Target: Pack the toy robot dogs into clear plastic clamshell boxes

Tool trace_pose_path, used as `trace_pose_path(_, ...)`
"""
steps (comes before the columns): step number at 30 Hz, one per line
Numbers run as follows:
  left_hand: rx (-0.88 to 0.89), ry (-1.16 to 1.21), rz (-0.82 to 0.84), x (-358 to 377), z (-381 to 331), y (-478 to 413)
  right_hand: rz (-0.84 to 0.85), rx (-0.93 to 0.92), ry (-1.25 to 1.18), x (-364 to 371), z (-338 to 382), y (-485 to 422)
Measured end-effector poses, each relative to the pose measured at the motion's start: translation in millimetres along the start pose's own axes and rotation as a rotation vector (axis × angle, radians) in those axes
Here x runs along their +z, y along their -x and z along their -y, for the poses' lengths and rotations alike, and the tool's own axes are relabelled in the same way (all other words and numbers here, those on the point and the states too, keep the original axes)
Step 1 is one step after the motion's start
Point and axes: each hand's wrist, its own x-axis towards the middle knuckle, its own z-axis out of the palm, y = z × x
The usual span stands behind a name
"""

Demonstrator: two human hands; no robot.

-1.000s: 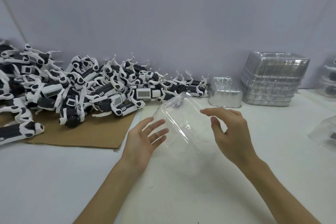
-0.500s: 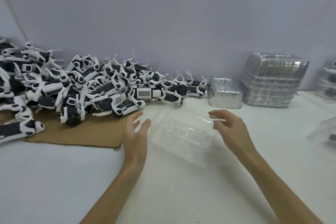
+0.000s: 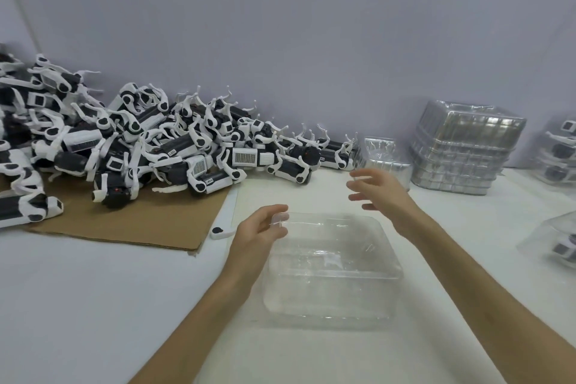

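Progress: one clear box [image 3: 333,265] lies on the white table [image 3: 93,305] between the forearms, with no toy in it that I can see. Whether it is opened flat or closed I cannot tell; the plastic is too transparent.

Left hand [image 3: 261,234]: fingers curled at the box's far left corner, pinching the rim. Right hand [image 3: 377,193]: lifted just beyond the box's far edge, fingers spread, grasping nothing.

Done so far, judged: a few packed boxes [image 3: 558,153] with dogs inside sit well to the right of the right hand, another [image 3: 558,243] nearer the right forearm.

Left to do, judged: most of it. A large heap of toy dogs [image 3: 156,146] lies beyond and left of the left hand, partly on cardboard [image 3: 140,221]. A stack of empty boxes [image 3: 461,150] waits beyond the right hand.

Writing: small labels and grid patches on some dogs, too small to read. No brand legible.
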Motion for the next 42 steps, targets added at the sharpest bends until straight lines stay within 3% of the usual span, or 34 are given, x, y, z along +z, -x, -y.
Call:
trace_pose_path(6, 0.008, -0.012, -0.015, -0.6, 1.0, -1.4, 0.038, -0.013, 0.399, 38.6, 32.2, -90.8)
trace_pose_path(14, 0.022, 0.004, -0.019, -0.2, 4.2, -1.6, -0.028, 0.014, 0.598, 89.8, 49.6, -144.3)
trace_pose_path(19, 0.031, 0.012, -0.018, -0.7, 3.9, -3.0, -0.168, -0.051, 0.678, 80.8, 47.1, -139.8)
trace_pose_path(24, 0.031, -0.003, -0.018, -0.1, 3.2, -1.9, -0.327, -0.245, 0.678, 46.7, 37.7, -111.7)
trace_pose_path(29, 0.026, -0.005, -0.026, 0.1, 0.1, -0.4, -0.479, -0.753, 0.882, 1.6, 26.5, -74.0)
trace_pose_path(32, 0.024, -0.008, -0.021, 0.4, 0.5, 0.1, -0.587, -0.815, 0.706, -20.3, 19.1, -46.8)
trace_pose_path(34, 0.027, -0.015, -0.015, 0.8, 0.2, -0.1, -0.606, -0.64, 0.401, -27.8, 11.3, -26.7)
trace_pose_path(36, 0.022, -0.022, -0.009, 0.6, 0.6, -1.0, -0.474, -0.361, 0.02, -30.0, 4.0, -5.3)
trace_pose_path(38, 0.012, -0.021, 0.004, 0.9, 0.7, -1.1, -0.358, -0.186, -0.205, -28.7, -9.4, 17.0)
trace_pose_path(42, 0.005, -0.01, 0.02, 0.9, 1.5, -0.8, -0.283, -0.153, -0.413, -14.7, -22.6, 57.0)
